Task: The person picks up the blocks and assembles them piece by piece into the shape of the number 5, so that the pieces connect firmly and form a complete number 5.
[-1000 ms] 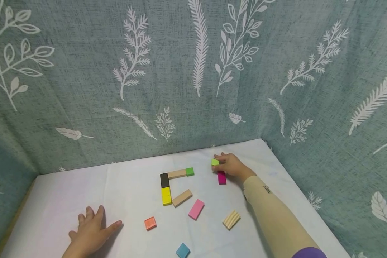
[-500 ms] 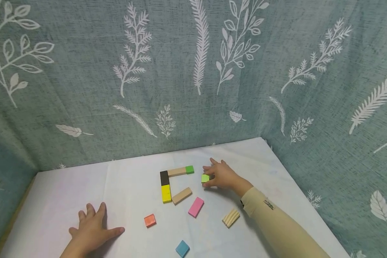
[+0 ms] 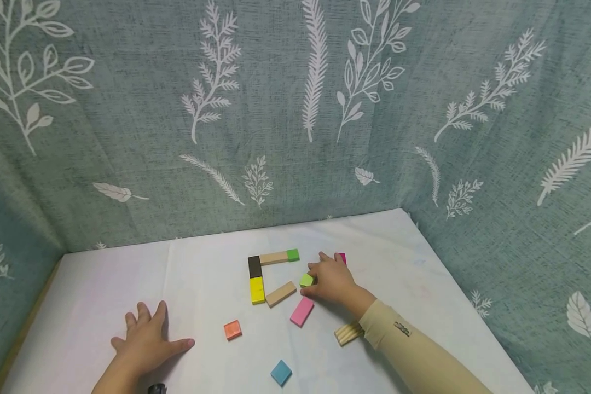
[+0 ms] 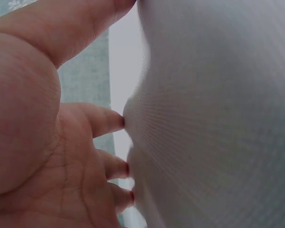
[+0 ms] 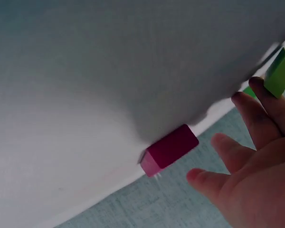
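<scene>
Between thumb and fingers my right hand pinches a small light green block, seen also at the right edge of the right wrist view as a green block. Just below the hand lies a pink block. A magenta block sits beyond the fingers, partly hidden in the head view. To the left, a black block, a yellow block, a natural wood block and a green block form a bent line. My left hand rests on the table, fingers spread, holding nothing.
A loose wooden block slants beside the yellow one. Nearer me are an orange block, a blue block and a ridged pale wooden piece, partly behind the right sleeve. A patterned curtain borders the white table.
My right hand has carried the light green block left and toward me, from over the magenta block to just above the pink block. The left hand has stayed put.
</scene>
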Action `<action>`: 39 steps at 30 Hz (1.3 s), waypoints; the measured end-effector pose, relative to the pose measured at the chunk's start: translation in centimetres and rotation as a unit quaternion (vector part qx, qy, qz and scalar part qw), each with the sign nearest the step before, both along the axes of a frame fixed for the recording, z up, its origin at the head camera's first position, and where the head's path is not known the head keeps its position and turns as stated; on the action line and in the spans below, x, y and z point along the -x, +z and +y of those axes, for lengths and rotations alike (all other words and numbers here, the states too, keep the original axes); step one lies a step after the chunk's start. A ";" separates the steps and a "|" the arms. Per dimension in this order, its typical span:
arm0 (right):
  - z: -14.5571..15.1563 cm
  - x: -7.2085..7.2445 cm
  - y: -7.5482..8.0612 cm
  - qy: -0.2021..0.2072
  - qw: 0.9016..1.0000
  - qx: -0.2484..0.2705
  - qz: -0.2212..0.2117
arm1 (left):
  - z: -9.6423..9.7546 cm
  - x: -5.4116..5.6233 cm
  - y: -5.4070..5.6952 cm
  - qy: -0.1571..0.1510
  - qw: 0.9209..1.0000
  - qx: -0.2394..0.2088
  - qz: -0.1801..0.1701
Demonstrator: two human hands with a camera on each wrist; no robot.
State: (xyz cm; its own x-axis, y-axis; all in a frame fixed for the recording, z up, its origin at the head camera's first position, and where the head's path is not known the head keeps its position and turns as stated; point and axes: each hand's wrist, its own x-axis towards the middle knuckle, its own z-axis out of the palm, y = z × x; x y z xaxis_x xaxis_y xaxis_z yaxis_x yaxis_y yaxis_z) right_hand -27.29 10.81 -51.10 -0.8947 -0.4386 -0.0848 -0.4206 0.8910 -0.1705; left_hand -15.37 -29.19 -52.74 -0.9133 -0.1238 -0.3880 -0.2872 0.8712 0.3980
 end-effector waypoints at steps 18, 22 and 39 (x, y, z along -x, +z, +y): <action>0.7 0.5 1.5 0.072 0.996 -0.011 -0.048 | 0.0 0.1 0.0 0.005 1.000 0.003 -0.002; 0.5 0.5 1.4 0.061 0.997 -0.010 -0.055 | 0.0 0.1 0.0 0.005 1.000 -0.001 -0.002; 2.1 -2.2 3.9 0.009 1.000 -0.014 0.014 | -0.1 0.0 0.1 0.002 1.000 0.002 -0.001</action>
State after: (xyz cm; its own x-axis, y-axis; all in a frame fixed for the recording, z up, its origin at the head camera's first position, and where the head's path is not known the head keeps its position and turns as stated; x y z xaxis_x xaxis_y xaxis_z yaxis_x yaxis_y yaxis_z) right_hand -25.08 12.95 -47.24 -0.8886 -0.4529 -0.0719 -0.4415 0.8874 -0.1330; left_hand -15.40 -29.25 -52.61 -0.9116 -0.1296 -0.3900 -0.2924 0.8713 0.3940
